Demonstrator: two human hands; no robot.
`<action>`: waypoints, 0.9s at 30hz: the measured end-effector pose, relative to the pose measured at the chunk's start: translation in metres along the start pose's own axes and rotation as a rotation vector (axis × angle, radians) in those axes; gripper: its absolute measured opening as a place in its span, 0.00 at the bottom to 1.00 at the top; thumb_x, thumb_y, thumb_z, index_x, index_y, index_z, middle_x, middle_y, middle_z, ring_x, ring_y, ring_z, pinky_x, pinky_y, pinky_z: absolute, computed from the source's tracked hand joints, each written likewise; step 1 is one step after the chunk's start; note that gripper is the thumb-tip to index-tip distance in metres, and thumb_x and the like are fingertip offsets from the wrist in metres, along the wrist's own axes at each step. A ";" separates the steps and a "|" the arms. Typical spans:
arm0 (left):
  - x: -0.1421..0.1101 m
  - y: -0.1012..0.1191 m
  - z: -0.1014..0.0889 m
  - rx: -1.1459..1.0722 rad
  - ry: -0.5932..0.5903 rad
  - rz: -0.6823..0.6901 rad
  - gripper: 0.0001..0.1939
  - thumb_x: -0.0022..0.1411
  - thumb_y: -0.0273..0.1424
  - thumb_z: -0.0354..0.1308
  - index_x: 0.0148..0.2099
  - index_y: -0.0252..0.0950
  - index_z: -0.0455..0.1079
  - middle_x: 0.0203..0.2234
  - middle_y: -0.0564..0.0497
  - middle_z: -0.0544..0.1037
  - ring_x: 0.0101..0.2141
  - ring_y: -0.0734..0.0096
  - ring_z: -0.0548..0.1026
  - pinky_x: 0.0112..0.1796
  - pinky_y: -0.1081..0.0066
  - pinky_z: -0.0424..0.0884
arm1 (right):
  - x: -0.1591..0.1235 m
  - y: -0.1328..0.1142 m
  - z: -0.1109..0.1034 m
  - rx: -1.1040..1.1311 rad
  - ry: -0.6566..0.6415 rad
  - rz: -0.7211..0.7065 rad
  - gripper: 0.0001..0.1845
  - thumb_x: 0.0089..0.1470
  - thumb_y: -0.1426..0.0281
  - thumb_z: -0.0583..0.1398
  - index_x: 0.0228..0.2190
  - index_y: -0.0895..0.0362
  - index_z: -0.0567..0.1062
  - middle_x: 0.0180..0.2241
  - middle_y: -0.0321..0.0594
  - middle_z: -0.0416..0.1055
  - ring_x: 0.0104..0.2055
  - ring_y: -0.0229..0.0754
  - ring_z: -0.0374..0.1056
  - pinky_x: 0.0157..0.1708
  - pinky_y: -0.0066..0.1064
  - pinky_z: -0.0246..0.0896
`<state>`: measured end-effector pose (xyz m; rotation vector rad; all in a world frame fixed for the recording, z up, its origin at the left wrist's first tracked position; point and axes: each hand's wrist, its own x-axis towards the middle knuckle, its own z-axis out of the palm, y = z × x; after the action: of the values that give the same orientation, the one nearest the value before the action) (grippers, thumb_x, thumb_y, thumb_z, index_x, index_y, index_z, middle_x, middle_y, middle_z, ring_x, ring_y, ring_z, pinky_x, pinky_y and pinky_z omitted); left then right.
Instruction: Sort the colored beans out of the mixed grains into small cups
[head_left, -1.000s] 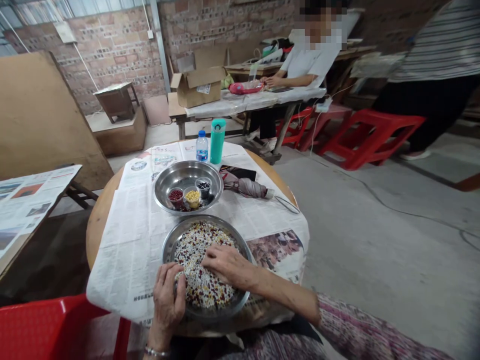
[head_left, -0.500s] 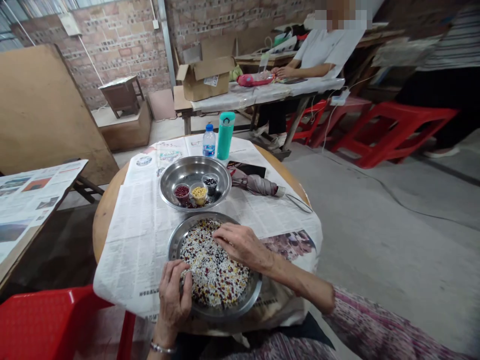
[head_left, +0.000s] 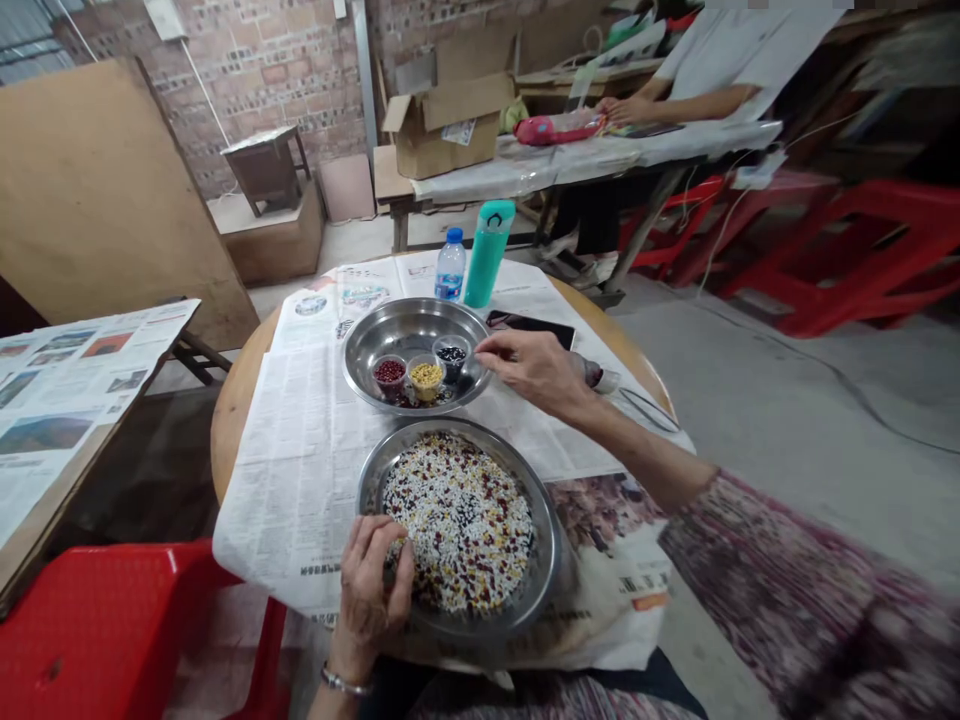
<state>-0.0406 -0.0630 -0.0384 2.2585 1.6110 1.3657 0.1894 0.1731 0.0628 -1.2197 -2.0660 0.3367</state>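
The mixed beans and grains (head_left: 480, 545) in front of you lie spread in the near steel basin (head_left: 553, 560). Your left hand (head_left: 369, 580) rests at that basin's left rim, fingers curled, thumb tip close to the index finger; you cannot tell whether they meet on anything. Your right hand (head_left: 536, 370) is over the right rim of the far basin (head_left: 366, 340), thumb and index drawn together beside the cup of black beans (head_left: 451, 357); whether a bean sits between them is hidden. Next to it stand the cups of yellow beans (head_left: 426, 377) and red beans (head_left: 389, 372). Newspaper (head_left: 289, 480) covers your round counter (head_left: 234, 420), which also carries a water bottle (head_left: 450, 268), a turquoise flask (head_left: 488, 258) and, partly behind your right hand, a folded umbrella (head_left: 587, 372).
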 end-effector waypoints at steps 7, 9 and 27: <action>0.000 0.002 -0.001 -0.005 -0.027 -0.029 0.08 0.66 0.20 0.53 0.44 0.37 0.67 0.36 0.49 0.76 0.41 0.67 0.73 0.47 0.67 0.70 | 0.057 -0.007 0.028 -0.399 -0.373 0.043 0.13 0.57 0.72 0.59 0.39 0.53 0.84 0.42 0.45 0.81 0.45 0.47 0.74 0.39 0.35 0.64; 0.002 0.002 -0.002 -0.009 -0.019 -0.019 0.08 0.66 0.20 0.53 0.45 0.37 0.67 0.36 0.49 0.76 0.41 0.67 0.74 0.46 0.67 0.71 | 0.066 -0.009 0.035 -0.426 -0.416 0.033 0.12 0.54 0.73 0.61 0.37 0.54 0.84 0.41 0.47 0.81 0.45 0.49 0.73 0.39 0.35 0.64; -0.001 -0.004 -0.002 0.009 -0.009 -0.006 0.09 0.67 0.21 0.53 0.46 0.37 0.69 0.37 0.48 0.76 0.41 0.68 0.74 0.46 0.68 0.72 | 0.075 -0.010 0.052 -0.604 -0.497 0.042 0.16 0.57 0.73 0.58 0.43 0.55 0.83 0.47 0.49 0.80 0.49 0.49 0.75 0.43 0.33 0.66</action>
<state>-0.0447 -0.0628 -0.0398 2.2596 1.6228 1.3473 0.1246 0.2374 0.0637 -1.6565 -2.6916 0.0212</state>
